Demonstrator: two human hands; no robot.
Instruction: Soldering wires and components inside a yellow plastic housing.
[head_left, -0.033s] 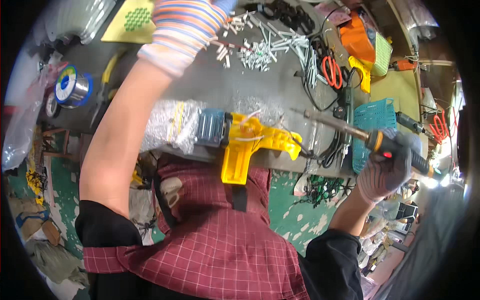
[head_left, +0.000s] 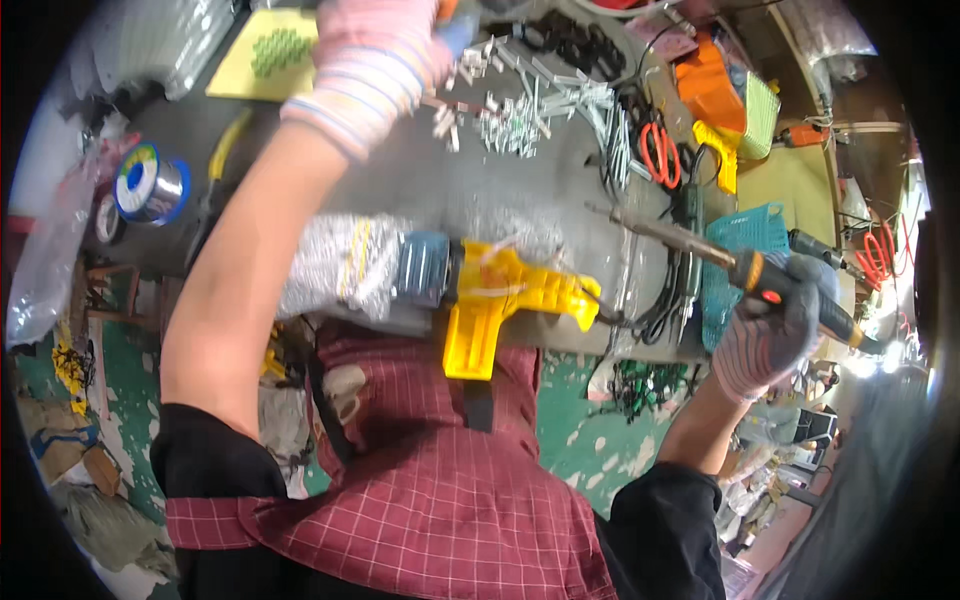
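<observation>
In my gloved right hand (head_left: pixel 765 345) is a soldering iron (head_left: pixel 745 272), my closed fingers round its black handle. A red spot shows on the handle, and its metal tip points left over the table. My left hand (head_left: pixel 370 75), in a striped glove, reaches to the far side. It is blurred and its fingers are partly cut off by the upper edge; a bit of orange (head_left: pixel 447 9) shows beside them. Between my arms, at the near table edge, lies an opened yellow plastic housing (head_left: pixel 475 335) with wires, joined to a dark blue part (head_left: pixel 423 268) resting on bubble wrap (head_left: pixel 345 262).
Small white and metal pieces (head_left: pixel 515 125) lie scattered at the far middle. A solder spool (head_left: pixel 150 187) and yellow-handled pliers (head_left: pixel 230 145) are at left. On the right are red-handled scissors (head_left: pixel 660 155), a teal basket (head_left: pixel 745 235), a yellow shell (head_left: pixel 718 155) and black cables.
The table things sit slightly lower in the picture. A bit of orange now shows by my left fingers at the upper edge. My right hand keeps the soldering iron, almost in the same place.
</observation>
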